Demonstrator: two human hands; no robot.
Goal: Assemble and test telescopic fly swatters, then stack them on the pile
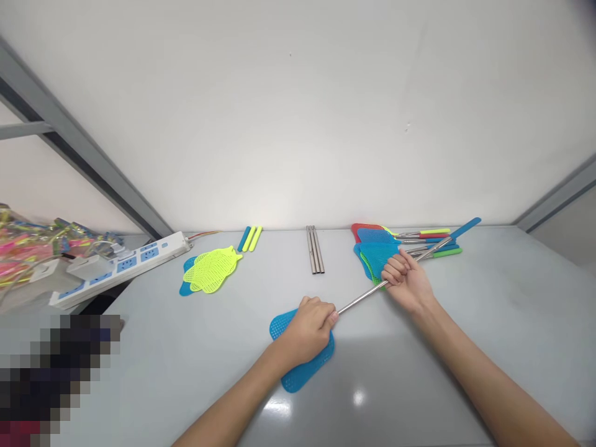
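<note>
A blue fly swatter (305, 369) with a metal rod and a blue handle slants across the middle of the table. My left hand (310, 329) is closed around it where the rod meets the perforated head, covering part of the head. Farther up, my right hand (405, 279) wraps its fingers around the rod, below the blue handle (465, 228). Behind that hand lies a pile of fly swatters (375, 254) with red, blue and green heads. Their handles (447, 252) point right, in yellow, red, blue and green.
Loose metal rods (315, 251) lie near the wall. Left of them are blue and yellow handles (252, 238) and loose yellow swatter heads (212, 270) over a blue one. A white power strip (139, 264) and bagged colourful items (28, 248) occupy the far left.
</note>
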